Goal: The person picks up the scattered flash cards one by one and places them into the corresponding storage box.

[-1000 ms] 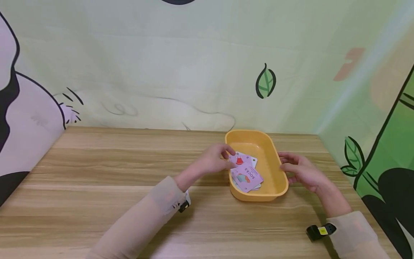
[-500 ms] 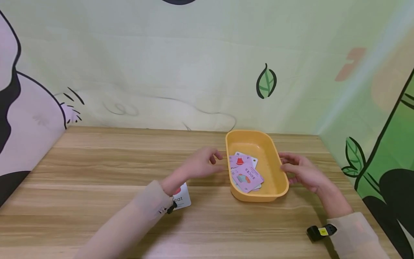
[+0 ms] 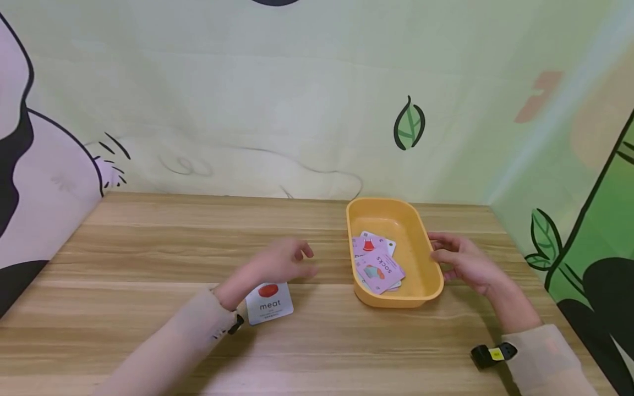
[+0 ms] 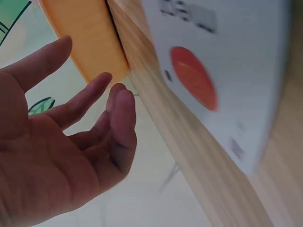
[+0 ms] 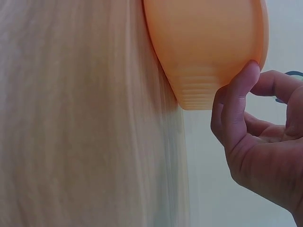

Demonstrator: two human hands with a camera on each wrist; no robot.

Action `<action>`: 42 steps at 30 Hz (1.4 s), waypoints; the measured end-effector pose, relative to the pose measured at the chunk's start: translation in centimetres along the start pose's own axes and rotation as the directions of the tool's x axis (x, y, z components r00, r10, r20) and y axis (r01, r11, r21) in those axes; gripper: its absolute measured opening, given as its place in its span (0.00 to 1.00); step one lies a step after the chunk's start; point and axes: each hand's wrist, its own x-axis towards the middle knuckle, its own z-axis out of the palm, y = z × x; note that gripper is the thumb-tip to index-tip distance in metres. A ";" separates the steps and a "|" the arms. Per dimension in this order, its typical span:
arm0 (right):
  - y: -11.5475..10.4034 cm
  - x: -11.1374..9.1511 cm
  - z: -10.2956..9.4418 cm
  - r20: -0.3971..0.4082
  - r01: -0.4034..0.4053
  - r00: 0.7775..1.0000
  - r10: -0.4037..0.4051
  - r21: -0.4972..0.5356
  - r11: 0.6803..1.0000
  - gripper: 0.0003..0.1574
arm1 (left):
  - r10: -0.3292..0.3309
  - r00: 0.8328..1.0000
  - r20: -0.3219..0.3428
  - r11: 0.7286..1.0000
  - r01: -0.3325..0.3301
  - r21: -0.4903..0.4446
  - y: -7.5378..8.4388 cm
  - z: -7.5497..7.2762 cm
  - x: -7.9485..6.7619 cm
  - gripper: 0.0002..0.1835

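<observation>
My left hand (image 3: pixel 279 260) hovers over the table with nothing in it, its fingers loosely bent in the left wrist view. Partly under it in the head view lies a white card (image 3: pixel 269 308) with a red picture and the word "meat". The same card (image 4: pixel 227 71) fills the right of the left wrist view. At the right stands a yellow plastic bin (image 3: pixel 413 275), with my right hand (image 3: pixel 463 261) touching its right side near the rim. Inside, several cards overlap at the left, topped by a purple "SOCKS" card (image 3: pixel 380 270).
The wooden table (image 3: pixel 173 242) runs back to a wall hanging (image 3: pixel 238 99) printed with leaves and cartoon shapes. The bin stands close to the table's back edge. Dark wrist devices sit at both cuffs, the right one (image 3: pixel 492 355) with a yellow label.
My left hand has withdrawn from the bin and moved left over the table, uncovering the meat card. The right hand stays at the bin, and the cards inside lie as before.
</observation>
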 end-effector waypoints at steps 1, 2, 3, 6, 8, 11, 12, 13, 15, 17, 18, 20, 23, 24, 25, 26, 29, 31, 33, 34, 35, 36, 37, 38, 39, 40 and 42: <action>0.1 0.0 0.0 0.000 0.001 1.000 -0.001 0.000 1.000 0.42 | -0.006 1.000 0.002 1.000 0.006 0.013 -0.2 -0.1 -0.3 0.22; 0.1 0.0 0.0 -0.002 0.000 1.000 0.000 0.000 1.000 0.42 | -0.012 1.000 0.003 1.000 0.012 0.027 -0.4 -0.1 -0.5 0.22; 0.1 0.0 -0.1 -0.003 0.001 1.000 -0.001 -0.002 1.000 0.42 | -0.021 1.000 0.005 0.999 0.020 0.038 -0.6 -0.2 -0.8 0.23; 0.2 0.0 -0.1 -0.006 0.001 1.000 -0.002 -0.006 1.000 0.42 | -0.060 0.998 0.010 0.996 0.059 0.067 -0.9 -0.4 -1.5 0.24; 0.2 0.0 -0.1 -0.006 0.000 1.000 0.000 -0.008 1.000 0.42 | -0.084 0.996 0.011 0.993 0.083 0.088 -1.1 -0.5 -1.9 0.26; 0.2 0.0 -0.1 -0.005 -0.002 1.000 0.002 -0.011 1.000 0.42 | -0.109 0.994 0.007 0.986 0.107 0.128 -1.3 -0.5 -2.6 0.27; 0.2 0.0 -0.1 -0.005 -0.002 1.000 0.002 -0.010 1.000 0.42 | -0.113 0.994 0.006 0.983 0.110 0.149 -1.4 -0.5 -2.8 0.28; 0.2 0.0 -0.1 -0.005 -0.003 1.000 0.003 -0.011 1.000 0.42 | -0.113 0.994 0.005 0.980 0.111 0.168 -1.5 -0.5 -3.0 0.28; 0.2 -0.1 -0.1 -0.007 -0.004 1.000 0.004 -0.010 1.000 0.42 | -0.112 0.994 0.005 0.974 0.109 0.201 -1.7 -0.5 -3.5 0.28; 0.2 -0.1 0.0 -0.005 -0.003 1.000 0.003 -0.008 1.000 0.42 | -0.106 0.994 0.011 0.968 0.100 0.230 -1.9 -0.4 -3.9 0.28; 0.2 -0.1 0.0 -0.005 -0.004 1.000 0.004 -0.006 1.000 0.42 | -0.102 0.995 0.013 0.965 0.096 0.242 -2.0 -0.3 -4.1 0.28; 0.2 -0.1 0.0 -0.005 -0.005 1.000 0.005 -0.005 1.000 0.42 | -0.092 0.996 0.016 0.962 0.085 0.258 -2.2 -0.2 -4.6 0.29; 0.2 0.0 0.0 -0.006 -0.005 1.000 0.005 -0.004 1.000 0.42 | -0.077 0.997 0.008 0.961 0.072 0.267 -2.6 0.0 -5.1 0.31; 0.2 0.0 -0.1 -0.007 -0.006 1.000 0.006 -0.005 1.000 0.42 | -0.069 0.998 0.007 0.959 0.065 0.275 -2.6 0.1 -5.2 0.31; 0.1 0.0 -0.1 -0.008 -0.006 1.000 0.006 -0.005 1.000 0.42 | -0.064 0.998 0.006 0.958 0.059 0.280 -2.6 0.1 -5.3 0.32; 0.1 0.0 -0.1 -0.010 -0.006 1.000 0.006 -0.006 1.000 0.42 | -0.061 0.998 0.004 0.957 0.058 0.285 -2.6 0.2 -5.4 0.32; 0.2 0.1 -0.1 -0.010 -0.003 1.000 0.003 -0.006 1.000 0.42 | -0.052 0.999 0.003 0.952 0.049 0.301 -2.5 0.2 -5.5 0.32; 0.2 0.1 -0.2 -0.011 -0.002 1.000 0.002 -0.004 1.000 0.42 | -0.050 0.999 0.003 0.952 0.047 0.303 -2.6 0.2 -5.5 0.31; 0.3 0.1 -0.2 -0.010 0.000 1.000 0.000 -0.004 1.000 0.42 | -0.049 0.999 0.001 0.954 0.047 0.297 -2.7 0.2 -5.4 0.31; 0.3 0.1 -0.2 -0.011 -0.001 1.000 0.001 -0.005 1.000 0.42 | -0.050 0.999 0.001 0.955 0.047 0.294 -2.7 0.2 -5.4 0.31; 0.3 0.1 -0.2 -0.011 -0.001 1.000 0.001 -0.006 1.000 0.42 | -0.049 0.999 0.001 0.956 0.047 0.290 -2.8 0.3 -5.4 0.30; 0.3 0.1 -0.2 -0.011 -0.002 1.000 0.002 -0.009 1.000 0.42 | -0.050 0.999 0.002 0.957 0.047 0.286 -2.8 0.3 -5.4 0.30; 0.3 0.1 -0.2 -0.012 -0.003 1.000 0.003 -0.011 1.000 0.42 | -0.046 0.999 0.002 0.958 0.043 0.284 -2.8 0.3 -5.4 0.30; 0.3 0.1 -0.2 -0.011 -0.004 1.000 0.004 -0.012 1.000 0.42 | -0.042 0.999 0.001 0.959 0.040 0.279 -2.8 0.2 -5.4 0.29; 0.3 0.0 -0.2 -0.012 -0.006 1.000 0.006 -0.013 1.000 0.42 | -0.041 0.999 -0.001 0.961 0.039 0.272 -2.9 0.2 -5.3 0.29; 0.3 0.0 -0.2 -0.013 -0.007 1.000 0.006 -0.014 1.000 0.42 | -0.039 0.999 -0.004 0.964 0.038 0.264 -2.9 0.2 -5.3 0.28; 0.3 0.0 -0.1 -0.014 -0.007 1.000 0.007 -0.012 1.000 0.42 | -0.038 0.999 -0.011 0.968 0.039 0.249 -3.0 0.2 -5.3 0.27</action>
